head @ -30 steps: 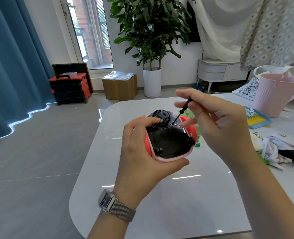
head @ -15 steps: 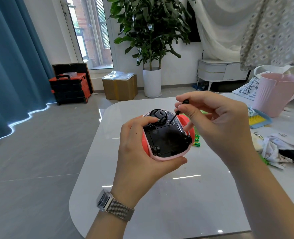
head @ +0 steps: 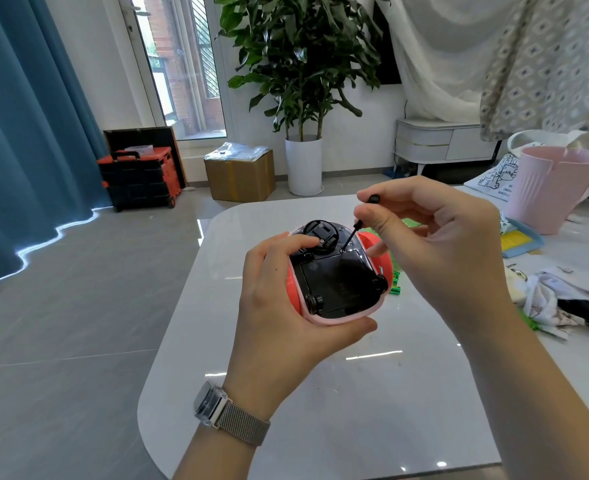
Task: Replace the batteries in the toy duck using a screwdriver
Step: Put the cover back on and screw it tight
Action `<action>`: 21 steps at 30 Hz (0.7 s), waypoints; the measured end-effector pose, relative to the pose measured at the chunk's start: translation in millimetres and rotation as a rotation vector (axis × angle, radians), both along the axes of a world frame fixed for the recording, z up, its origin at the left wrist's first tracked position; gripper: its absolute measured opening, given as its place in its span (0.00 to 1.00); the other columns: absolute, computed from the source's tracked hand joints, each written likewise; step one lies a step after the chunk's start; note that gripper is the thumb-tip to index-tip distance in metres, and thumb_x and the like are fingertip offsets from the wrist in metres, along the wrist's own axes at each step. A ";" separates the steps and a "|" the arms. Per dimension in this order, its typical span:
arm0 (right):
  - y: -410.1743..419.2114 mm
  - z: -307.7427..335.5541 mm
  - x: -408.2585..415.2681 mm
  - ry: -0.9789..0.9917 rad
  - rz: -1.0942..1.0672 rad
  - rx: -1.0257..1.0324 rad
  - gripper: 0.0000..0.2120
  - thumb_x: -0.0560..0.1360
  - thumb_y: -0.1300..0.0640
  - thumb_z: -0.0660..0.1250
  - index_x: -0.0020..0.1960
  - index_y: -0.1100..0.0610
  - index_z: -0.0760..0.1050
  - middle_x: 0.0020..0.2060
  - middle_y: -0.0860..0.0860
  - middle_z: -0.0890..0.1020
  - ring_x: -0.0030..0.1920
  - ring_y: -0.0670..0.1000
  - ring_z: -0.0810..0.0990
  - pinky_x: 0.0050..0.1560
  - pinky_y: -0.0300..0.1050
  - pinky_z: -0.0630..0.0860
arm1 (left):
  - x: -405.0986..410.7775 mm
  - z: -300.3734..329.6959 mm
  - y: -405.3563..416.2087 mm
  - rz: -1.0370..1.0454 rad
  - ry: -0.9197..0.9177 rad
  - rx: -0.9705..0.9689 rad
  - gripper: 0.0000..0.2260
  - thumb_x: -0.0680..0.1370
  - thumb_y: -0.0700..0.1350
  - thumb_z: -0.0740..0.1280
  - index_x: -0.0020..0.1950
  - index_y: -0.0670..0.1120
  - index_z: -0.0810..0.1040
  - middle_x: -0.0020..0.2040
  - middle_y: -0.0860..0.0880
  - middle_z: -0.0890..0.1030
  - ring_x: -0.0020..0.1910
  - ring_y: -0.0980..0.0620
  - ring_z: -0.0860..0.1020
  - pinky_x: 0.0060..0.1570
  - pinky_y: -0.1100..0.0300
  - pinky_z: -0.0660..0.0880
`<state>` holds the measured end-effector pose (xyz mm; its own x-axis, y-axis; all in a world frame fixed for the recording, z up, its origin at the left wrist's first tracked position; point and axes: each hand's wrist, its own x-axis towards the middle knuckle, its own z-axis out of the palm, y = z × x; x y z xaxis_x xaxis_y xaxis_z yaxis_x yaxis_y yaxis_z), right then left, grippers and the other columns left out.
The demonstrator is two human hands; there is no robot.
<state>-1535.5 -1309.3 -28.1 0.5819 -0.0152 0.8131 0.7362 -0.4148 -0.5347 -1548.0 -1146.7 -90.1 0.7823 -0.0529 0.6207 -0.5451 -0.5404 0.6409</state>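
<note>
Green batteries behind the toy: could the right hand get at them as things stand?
Probably not at once. The right hand pinches the screwdriver, and the toy duck in the left hand hides most of the green batteries. Otherwise they lie close by on the table.

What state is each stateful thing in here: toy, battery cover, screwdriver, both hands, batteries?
toy duck: upside down, black underside facing up, held above the table
battery cover: in place, closed
screwdriver: tilted, tip at a screw hole by the cover's far edge
left hand: grips the toy duck
right hand: pinches the screwdriver handle
green batteries: lying on the table, partly hidden
</note>
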 end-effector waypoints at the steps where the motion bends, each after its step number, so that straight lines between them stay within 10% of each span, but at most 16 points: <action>1: 0.3 -0.4 0.0 -0.002 -0.012 0.004 0.05 0.72 0.54 0.73 0.47 0.49 0.79 0.39 0.41 0.83 0.36 0.44 0.84 0.34 0.41 0.81 | -0.1 -0.1 -0.1 -0.001 0.001 -0.001 0.39 0.55 0.60 0.81 0.61 0.66 0.64 0.63 0.58 0.69 0.63 0.66 0.67 0.53 0.82 0.66; 14: 2.9 -4.9 1.0 -0.005 -0.071 0.029 0.03 0.73 0.52 0.72 0.43 0.51 0.79 0.35 0.43 0.82 0.35 0.46 0.83 0.34 0.39 0.80 | -0.8 1.4 2.1 -0.009 0.003 -0.027 0.40 0.55 0.56 0.82 0.62 0.62 0.67 0.63 0.56 0.70 0.63 0.64 0.68 0.54 0.80 0.67; 21: -15.8 -2.4 5.9 0.052 0.045 0.402 0.08 0.82 0.58 0.58 0.47 0.53 0.74 0.38 0.49 0.82 0.43 0.52 0.84 0.44 0.44 0.81 | -0.7 -0.2 6.7 -0.037 0.007 -0.051 0.39 0.55 0.60 0.79 0.63 0.63 0.67 0.63 0.58 0.69 0.64 0.61 0.70 0.56 0.75 0.71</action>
<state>-1529.6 -1325.2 -30.5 0.6296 -0.2992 0.7170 0.7165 -0.1332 -0.6848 -1548.8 -1140.0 -90.3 0.7844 -0.0508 0.6181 -0.5600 -0.4864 0.6707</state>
